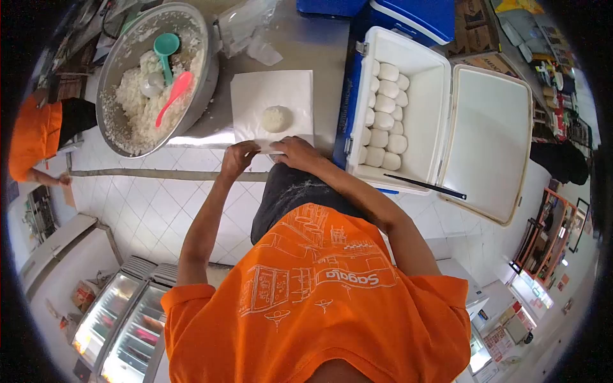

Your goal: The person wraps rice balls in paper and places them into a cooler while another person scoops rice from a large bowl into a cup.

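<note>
A stack of white paper sheets (249, 92) lies on the steel table, and a round ball of rice (276, 119) sits on its top sheet. Fingers of my left hand (240, 157) are pinched on the near left edge of the paper. On the near right edge, my right hand (297, 153) also grips the paper, its fingers closed. Beyond my left hand, a big metal bowl (207, 96) holds loose cooked rice (137, 102), a green scoop (166, 46) and a pink spoon (174, 99).
To the right, an open blue-and-white cooler (421, 54) holds several white wrapped rice balls (385, 103); its lid (488, 140) hangs open. Clear plastic bags (249, 32) lie at the back of the steel table (325, 96). Another person in orange (38, 137) stands at far left.
</note>
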`<act>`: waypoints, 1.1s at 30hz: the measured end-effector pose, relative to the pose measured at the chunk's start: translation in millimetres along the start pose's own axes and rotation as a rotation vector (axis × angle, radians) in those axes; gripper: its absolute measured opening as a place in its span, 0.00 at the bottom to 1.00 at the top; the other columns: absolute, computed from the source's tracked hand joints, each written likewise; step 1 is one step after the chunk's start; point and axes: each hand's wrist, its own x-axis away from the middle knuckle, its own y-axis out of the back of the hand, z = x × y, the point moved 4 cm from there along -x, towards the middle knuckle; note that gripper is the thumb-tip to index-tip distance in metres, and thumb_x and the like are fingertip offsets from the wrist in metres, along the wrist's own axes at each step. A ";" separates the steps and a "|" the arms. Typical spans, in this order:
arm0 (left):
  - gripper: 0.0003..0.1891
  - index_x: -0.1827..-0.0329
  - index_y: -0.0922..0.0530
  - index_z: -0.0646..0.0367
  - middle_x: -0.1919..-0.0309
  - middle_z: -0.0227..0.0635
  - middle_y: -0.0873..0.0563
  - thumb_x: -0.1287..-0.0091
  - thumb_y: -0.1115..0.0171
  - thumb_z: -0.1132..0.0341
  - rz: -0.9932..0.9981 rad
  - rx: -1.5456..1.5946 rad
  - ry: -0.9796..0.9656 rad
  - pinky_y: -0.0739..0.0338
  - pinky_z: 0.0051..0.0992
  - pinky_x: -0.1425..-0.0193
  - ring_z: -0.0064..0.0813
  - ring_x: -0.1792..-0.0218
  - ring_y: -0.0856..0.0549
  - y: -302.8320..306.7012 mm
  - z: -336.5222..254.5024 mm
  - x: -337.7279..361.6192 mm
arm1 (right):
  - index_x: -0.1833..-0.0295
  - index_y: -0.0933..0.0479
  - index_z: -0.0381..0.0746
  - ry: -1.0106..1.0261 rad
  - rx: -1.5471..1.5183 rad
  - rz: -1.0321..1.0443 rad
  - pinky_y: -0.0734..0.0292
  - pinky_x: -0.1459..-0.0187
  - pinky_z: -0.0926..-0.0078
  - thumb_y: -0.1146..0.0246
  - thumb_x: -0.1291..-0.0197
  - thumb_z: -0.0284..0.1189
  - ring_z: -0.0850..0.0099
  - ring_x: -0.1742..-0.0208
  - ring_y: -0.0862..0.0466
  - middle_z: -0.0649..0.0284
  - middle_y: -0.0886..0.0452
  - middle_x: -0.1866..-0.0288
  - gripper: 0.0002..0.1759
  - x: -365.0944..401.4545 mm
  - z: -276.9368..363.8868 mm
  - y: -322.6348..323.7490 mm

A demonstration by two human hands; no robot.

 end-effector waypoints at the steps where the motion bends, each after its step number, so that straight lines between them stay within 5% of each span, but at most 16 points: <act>1: 0.07 0.61 0.13 0.58 0.59 0.41 0.10 0.42 0.29 0.74 -0.008 0.003 0.004 0.16 0.35 0.49 0.39 0.55 0.11 0.9 -1.5 -0.2 | 0.48 0.20 0.39 -0.106 0.029 0.110 0.24 0.46 0.53 0.36 0.39 0.34 0.51 0.52 0.17 0.50 0.16 0.56 0.16 -6.8 -3.5 -8.7; 3: 0.06 0.63 0.13 0.59 0.65 0.38 0.10 0.43 0.28 0.71 -0.059 0.046 -0.004 0.17 0.35 0.59 0.42 0.63 0.11 2.0 1.1 -1.6 | 0.50 0.19 0.39 -0.212 0.067 0.230 0.22 0.48 0.52 0.36 0.39 0.32 0.49 0.55 0.16 0.49 0.15 0.60 0.14 -12.2 -8.5 -21.9; 5: 0.06 0.63 0.12 0.58 0.65 0.38 0.10 0.42 0.28 0.68 -0.022 -0.002 0.000 0.17 0.35 0.59 0.41 0.63 0.11 4.5 -6.7 -8.5 | 0.56 0.17 0.40 -0.247 -0.086 0.002 0.20 0.53 0.54 0.37 0.40 0.28 0.48 0.61 0.14 0.48 0.15 0.66 0.09 -12.4 -12.6 -18.1; 7: 0.07 0.63 0.12 0.56 0.64 0.37 0.10 0.40 0.29 0.64 -0.218 -0.186 -0.348 0.18 0.37 0.59 0.41 0.64 0.11 23.0 -45.2 -15.1 | 0.55 0.16 0.39 -0.275 -0.113 -0.005 0.19 0.55 0.57 0.37 0.39 0.28 0.51 0.62 0.14 0.49 0.14 0.65 0.09 -11.6 -6.7 -12.1; 12: 0.09 0.69 0.12 0.57 0.72 0.44 0.12 0.40 0.29 0.60 -0.064 0.080 -0.029 0.19 0.37 0.61 0.42 0.70 0.12 -5.3 -16.2 -19.5 | 0.53 0.16 0.37 -0.293 -0.113 -0.073 0.18 0.56 0.65 0.36 0.38 0.28 0.55 0.62 0.12 0.51 0.13 0.64 0.10 -12.8 0.2 -7.0; 15: 0.09 0.66 0.11 0.56 0.68 0.41 0.11 0.41 0.28 0.60 0.050 0.061 0.073 0.19 0.36 0.61 0.41 0.70 0.12 -3.1 -12.8 -23.9 | 0.53 0.16 0.37 -0.274 -0.166 -0.209 0.18 0.56 0.68 0.34 0.39 0.29 0.59 0.61 0.11 0.54 0.12 0.64 0.11 -9.0 4.3 -1.3; 19: 0.10 0.71 0.12 0.57 0.74 0.43 0.12 0.44 0.25 0.59 0.082 0.090 0.050 0.19 0.37 0.63 0.42 0.71 0.12 -0.4 -11.7 -29.3 | 0.52 0.16 0.37 -0.402 -0.321 -0.197 0.18 0.54 0.70 0.32 0.42 0.27 0.67 0.59 0.11 0.58 0.12 0.65 0.12 -10.2 -0.1 -2.6; 25: 0.13 0.68 0.13 0.55 0.68 0.38 0.10 0.47 0.23 0.56 0.144 0.120 0.025 0.19 0.35 0.61 0.38 0.67 0.12 1.3 -16.5 -34.4 | 0.54 0.17 0.36 -0.359 -0.313 -0.234 0.18 0.55 0.72 0.32 0.44 0.24 0.70 0.62 0.12 0.60 0.12 0.67 0.11 -16.5 8.1 -0.5; 28: 0.12 0.64 0.13 0.55 0.65 0.37 0.11 0.45 0.24 0.58 -0.002 0.101 -0.061 0.19 0.35 0.56 0.38 0.61 0.12 11.0 -25.8 -30.8 | 0.56 0.17 0.36 -0.360 -0.300 -0.250 0.19 0.55 0.71 0.31 0.45 0.24 0.69 0.62 0.12 0.60 0.12 0.67 0.10 -15.6 14.7 1.7; 30: 0.12 0.61 0.13 0.55 0.62 0.37 0.11 0.42 0.26 0.60 0.156 0.155 0.026 0.20 0.36 0.50 0.40 0.57 0.12 2.9 -12.6 -30.4 | 0.56 0.17 0.37 -0.350 -0.286 -0.246 0.20 0.54 0.70 0.30 0.45 0.24 0.68 0.61 0.12 0.60 0.13 0.66 0.11 -13.7 11.9 2.0; 33: 0.09 0.60 0.13 0.56 0.60 0.38 0.11 0.39 0.29 0.62 0.126 0.010 -0.034 0.20 0.37 0.50 0.42 0.57 0.12 5.8 2.5 -20.2 | 0.59 0.16 0.37 -0.276 0.067 -0.215 0.21 0.53 0.68 0.29 0.45 0.27 0.65 0.60 0.13 0.59 0.13 0.65 0.09 5.2 -1.1 7.2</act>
